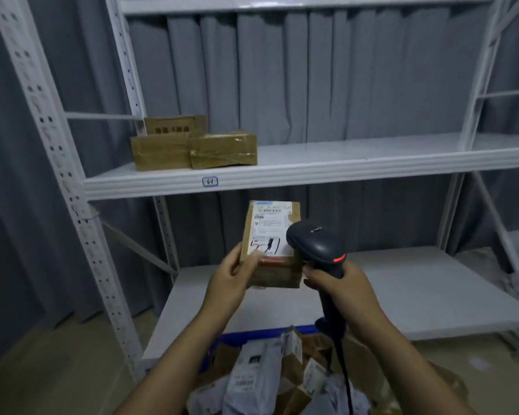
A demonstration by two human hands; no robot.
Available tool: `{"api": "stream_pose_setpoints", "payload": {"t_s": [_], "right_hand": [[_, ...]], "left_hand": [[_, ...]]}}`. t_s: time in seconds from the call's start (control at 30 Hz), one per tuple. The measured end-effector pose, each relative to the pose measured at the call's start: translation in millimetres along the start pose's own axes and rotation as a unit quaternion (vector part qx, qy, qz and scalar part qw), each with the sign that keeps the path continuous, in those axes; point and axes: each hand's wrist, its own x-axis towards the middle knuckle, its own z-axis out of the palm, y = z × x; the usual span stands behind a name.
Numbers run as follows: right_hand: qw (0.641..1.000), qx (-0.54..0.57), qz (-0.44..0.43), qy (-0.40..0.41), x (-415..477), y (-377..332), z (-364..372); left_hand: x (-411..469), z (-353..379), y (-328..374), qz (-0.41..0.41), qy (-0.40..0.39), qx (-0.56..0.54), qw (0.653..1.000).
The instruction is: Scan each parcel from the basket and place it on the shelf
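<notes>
My left hand (pixel 232 277) holds a small cardboard parcel (pixel 271 235) upright in front of the shelf, its white shipping label with a barcode and black handwriting facing me. My right hand (pixel 340 287) grips a dark handheld barcode scanner (pixel 315 244) by its handle, the head right beside the label and a red light glowing on it. A black cable hangs from the handle. Below my arms, a blue basket (pixel 252 333) holds several parcels (pixel 258 372), both boxes and grey mailer bags. The white metal shelf (pixel 342 172) stands behind.
Three cardboard boxes (pixel 192 145) sit at the left end of the middle shelf, above a small number tag (pixel 209 181). The lower shelf board (pixel 417 292) is bare to the right. Grey curtains hang behind the rack. Perforated uprights (pixel 60 175) stand at left.
</notes>
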Motion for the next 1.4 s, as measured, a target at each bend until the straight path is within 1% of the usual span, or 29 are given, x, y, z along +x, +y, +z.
{"api": "stream_pose_setpoints", "payload": {"t_s": [0.03, 0.1, 0.23, 0.33, 0.43, 0.5, 0.6, 0.67, 0.7, 0.73, 0.8, 0.87, 0.9, 0.93, 0.97, 1.0, 1.03, 1.07, 1.1, 1.13, 1.2, 1.27, 1.33, 1.4], "right_hand": [[1.000, 0.014, -0.016, 0.006, 7, -11, -3], [0.997, 0.043, -0.056, 0.020, 22, -31, -9], [0.985, 0.098, -0.133, 0.048, 53, -72, -21], [0.977, 0.119, -0.170, 0.055, 82, -98, -29], [0.979, 0.115, -0.160, 0.044, 123, -110, -30], [0.985, 0.105, -0.135, 0.028, 153, -112, -27], [0.990, 0.109, -0.093, 0.012, 194, -109, -19], [0.992, 0.103, -0.078, 0.004, 216, -107, -16], [0.992, 0.099, -0.072, 0.002, 225, -105, -16], [0.993, 0.096, -0.068, 0.003, 232, -104, -17], [0.993, 0.098, -0.065, 0.013, 244, -101, -22], [0.991, 0.114, -0.062, 0.024, 251, -98, -30], [0.990, 0.122, -0.063, 0.026, 253, -97, -35], [0.990, 0.125, -0.066, 0.026, 255, -96, -39], [0.989, 0.125, -0.069, 0.026, 256, -95, -44], [0.989, 0.125, -0.070, 0.026, 258, -95, -48], [0.989, 0.125, -0.071, 0.028, 260, -94, -51], [0.989, 0.123, -0.071, 0.030, 262, -94, -54], [0.990, 0.120, -0.071, 0.032, 264, -95, -55], [0.990, 0.116, -0.070, 0.031, 267, -95, -57], [0.991, 0.108, -0.068, 0.027, 272, -96, -58], [0.993, 0.099, -0.067, 0.025, 276, -95, -57], [0.994, 0.085, -0.066, 0.021, 280, -93, -56], [0.996, 0.068, -0.065, 0.012, 283, -91, -54]], "left_hand": [[8, 1, 14, 0.025, -0.013, 0.029, 0.999], [28, 5, 38, 0.073, -0.014, 0.069, 0.995], [68, 22, 80, 0.154, 0.021, 0.109, 0.982], [97, 37, 97, 0.191, 0.074, 0.111, 0.972], [133, 49, 105, 0.204, 0.127, 0.138, 0.961], [157, 54, 103, 0.191, 0.151, 0.171, 0.955], [191, 56, 91, 0.168, 0.172, 0.215, 0.946], [210, 54, 83, 0.160, 0.182, 0.273, 0.931], [217, 53, 80, 0.170, 0.195, 0.319, 0.912], [223, 52, 78, 0.193, 0.213, 0.375, 0.881], [230, 50, 74, 0.294, 0.224, 0.480, 0.796], [234, 52, 71, 0.394, 0.189, 0.557, 0.706], [238, 53, 70, 0.412, 0.171, 0.591, 0.672], [240, 55, 71, 0.404, 0.151, 0.619, 0.657], [242, 58, 76, 0.378, 0.130, 0.640, 0.657], [246, 61, 80, 0.345, 0.110, 0.654, 0.664], [252, 63, 86, 0.302, 0.083, 0.658, 0.685], [260, 64, 91, 0.250, 0.047, 0.650, 0.716], [270, 65, 97, 0.203, 0.020, 0.641, 0.740], [280, 66, 102, 0.164, 0.004, 0.638, 0.753], [303, 69, 108, 0.109, -0.017, 0.642, 0.759], [324, 74, 111, 0.068, -0.038, 0.666, 0.742], [340, 77, 112, 0.045, -0.062, 0.709, 0.701], [350, 80, 112, 0.048, -0.073, 0.746, 0.660]]}}
